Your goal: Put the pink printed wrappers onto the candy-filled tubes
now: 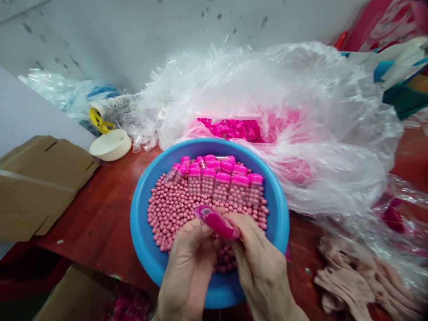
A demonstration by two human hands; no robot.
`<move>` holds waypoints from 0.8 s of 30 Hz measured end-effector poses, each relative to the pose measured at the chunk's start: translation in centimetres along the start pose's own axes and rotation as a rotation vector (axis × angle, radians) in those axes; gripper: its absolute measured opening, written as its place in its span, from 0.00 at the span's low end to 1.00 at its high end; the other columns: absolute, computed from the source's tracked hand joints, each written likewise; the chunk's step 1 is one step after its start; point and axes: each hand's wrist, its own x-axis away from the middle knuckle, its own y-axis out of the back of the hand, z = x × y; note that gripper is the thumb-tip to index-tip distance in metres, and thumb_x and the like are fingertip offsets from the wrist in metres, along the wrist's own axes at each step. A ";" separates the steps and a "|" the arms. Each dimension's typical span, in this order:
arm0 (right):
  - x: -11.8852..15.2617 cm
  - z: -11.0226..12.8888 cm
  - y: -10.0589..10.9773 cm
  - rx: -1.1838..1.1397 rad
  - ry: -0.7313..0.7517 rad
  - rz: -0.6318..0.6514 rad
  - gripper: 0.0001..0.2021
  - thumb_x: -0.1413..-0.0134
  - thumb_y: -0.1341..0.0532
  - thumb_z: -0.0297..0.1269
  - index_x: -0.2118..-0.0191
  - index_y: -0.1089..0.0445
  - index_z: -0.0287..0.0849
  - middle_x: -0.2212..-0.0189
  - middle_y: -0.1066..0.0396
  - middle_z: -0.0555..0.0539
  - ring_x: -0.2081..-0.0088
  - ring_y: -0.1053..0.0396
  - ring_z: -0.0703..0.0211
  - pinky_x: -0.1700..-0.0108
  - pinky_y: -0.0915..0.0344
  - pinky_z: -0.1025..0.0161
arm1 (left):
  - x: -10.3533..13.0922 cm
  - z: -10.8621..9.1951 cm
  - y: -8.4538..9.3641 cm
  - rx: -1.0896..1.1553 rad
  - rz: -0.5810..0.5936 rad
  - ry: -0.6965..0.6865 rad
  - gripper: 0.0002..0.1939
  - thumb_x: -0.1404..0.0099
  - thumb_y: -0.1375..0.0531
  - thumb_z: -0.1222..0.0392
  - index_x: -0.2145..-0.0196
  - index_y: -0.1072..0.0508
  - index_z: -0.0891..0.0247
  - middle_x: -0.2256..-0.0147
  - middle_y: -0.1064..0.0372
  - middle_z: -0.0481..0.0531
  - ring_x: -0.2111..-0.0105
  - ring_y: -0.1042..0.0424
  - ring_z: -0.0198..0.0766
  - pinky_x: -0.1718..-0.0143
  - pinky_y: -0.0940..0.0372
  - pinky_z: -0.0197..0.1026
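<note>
A blue basin (139, 223) holds many small pink beads (170, 205). Along its far side lie several clear containers (238, 189) with bright pink caps, filled with beads. Over the near part of the basin, my left hand (190, 263) and my right hand (261, 263) meet around a glossy pink piece (217, 222). The fingers of both hands are closed on it from either side. What lies beneath the fingertips is hidden.
Behind the basin, a large plastic bag (334, 89) holds pink caps (234, 129). Clear tubes (190, 67) pile by the wall. A white tape roll (112, 145), a yellow ring (100, 121) and cardboard (47, 183) stand left. A beige cloth (351, 278) lies right.
</note>
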 end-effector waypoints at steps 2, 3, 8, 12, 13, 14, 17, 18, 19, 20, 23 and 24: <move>0.4 0.2 -0.1 0.059 0.014 -0.029 0.17 0.42 0.48 0.18 0.48 0.38 0.33 0.56 0.30 0.39 0.51 0.33 0.62 0.46 0.39 0.68 | 0.0 0.1 0.1 0.000 0.016 0.002 0.09 0.45 0.36 0.63 0.66 0.19 0.67 0.71 0.23 0.52 0.66 0.27 0.42 0.62 0.33 0.40; 0.6 0.3 -0.1 0.090 0.020 -0.017 0.16 0.42 0.47 0.18 0.48 0.38 0.32 0.56 0.29 0.39 0.51 0.33 0.61 0.46 0.39 0.68 | 0.0 0.2 0.1 -0.007 0.017 -0.004 0.09 0.45 0.36 0.63 0.66 0.19 0.68 0.72 0.23 0.52 0.67 0.27 0.41 0.63 0.33 0.39; 0.8 0.7 0.5 0.177 0.025 -0.028 0.12 0.40 0.46 0.23 0.50 0.36 0.32 0.60 0.28 0.41 0.57 0.30 0.63 0.49 0.38 0.71 | -0.1 0.2 -0.1 -0.048 0.011 -0.012 0.08 0.44 0.39 0.67 0.68 0.19 0.69 0.74 0.23 0.51 0.77 0.29 0.36 0.71 0.34 0.37; 0.5 0.8 0.6 0.193 0.019 -0.043 0.11 0.40 0.47 0.22 0.52 0.36 0.34 0.63 0.28 0.42 0.59 0.29 0.63 0.52 0.36 0.72 | -0.3 0.3 -0.2 -0.047 0.014 0.003 0.08 0.42 0.40 0.67 0.69 0.20 0.69 0.77 0.24 0.50 0.78 0.31 0.34 0.70 0.34 0.35; 0.5 0.8 0.5 0.177 0.007 -0.039 0.12 0.39 0.47 0.22 0.52 0.37 0.34 0.63 0.28 0.43 0.60 0.29 0.63 0.54 0.35 0.72 | -0.3 0.4 -0.1 -0.043 0.006 0.010 0.08 0.42 0.41 0.68 0.70 0.20 0.68 0.76 0.24 0.50 0.78 0.31 0.34 0.69 0.34 0.35; 0.5 0.9 0.5 0.153 -0.018 -0.028 0.12 0.39 0.48 0.22 0.52 0.37 0.35 0.64 0.28 0.44 0.61 0.29 0.64 0.56 0.34 0.72 | -0.4 0.4 -0.1 -0.035 -0.006 0.022 0.08 0.42 0.41 0.68 0.71 0.20 0.68 0.75 0.24 0.51 0.77 0.30 0.34 0.69 0.33 0.35; 0.3 0.9 0.4 0.070 -0.119 -0.022 0.08 0.40 0.46 0.25 0.56 0.35 0.38 0.69 0.29 0.48 0.68 0.29 0.65 0.66 0.34 0.72 | -0.7 0.5 0.1 -0.004 -0.044 0.068 0.08 0.44 0.42 0.70 0.72 0.21 0.67 0.72 0.23 0.53 0.75 0.29 0.37 0.68 0.33 0.38; 0.3 0.9 0.5 0.038 -0.156 -0.019 0.05 0.40 0.46 0.26 0.59 0.35 0.38 0.71 0.30 0.49 0.71 0.30 0.65 0.70 0.35 0.72 | -0.8 0.6 0.1 0.003 -0.053 0.072 0.08 0.44 0.42 0.71 0.71 0.22 0.68 0.72 0.23 0.53 0.74 0.29 0.37 0.67 0.33 0.39; 0.2 0.8 0.6 0.006 -0.201 -0.009 0.04 0.40 0.45 0.28 0.62 0.34 0.39 0.73 0.31 0.51 0.73 0.31 0.66 0.73 0.37 0.72 | -0.8 0.7 0.1 0.009 -0.061 0.069 0.08 0.44 0.43 0.71 0.71 0.22 0.68 0.71 0.23 0.53 0.73 0.28 0.37 0.65 0.33 0.39; 0.0 0.8 0.7 -0.026 -0.248 0.003 0.04 0.39 0.45 0.29 0.64 0.34 0.40 0.75 0.32 0.52 0.75 0.33 0.67 0.75 0.39 0.72 | -0.8 0.7 0.0 0.018 -0.072 0.063 0.08 0.43 0.43 0.71 0.70 0.23 0.68 0.71 0.23 0.53 0.71 0.28 0.38 0.63 0.33 0.40; -0.5 0.9 1.0 -0.134 -0.388 0.025 0.08 0.39 0.45 0.33 0.71 0.35 0.42 0.80 0.35 0.56 0.79 0.35 0.69 0.79 0.43 0.73 | -0.5 0.9 -0.5 0.057 -0.108 0.020 0.07 0.41 0.43 0.70 0.70 0.25 0.67 0.69 0.23 0.53 0.66 0.26 0.39 0.58 0.34 0.40; -0.7 0.9 1.0 -0.176 -0.424 0.023 0.09 0.39 0.45 0.33 0.71 0.35 0.43 0.81 0.35 0.57 0.80 0.36 0.69 0.79 0.43 0.73 | -0.4 0.9 -0.7 0.063 -0.112 0.006 0.07 0.39 0.43 0.70 0.69 0.25 0.67 0.68 0.23 0.53 0.64 0.26 0.39 0.57 0.35 0.41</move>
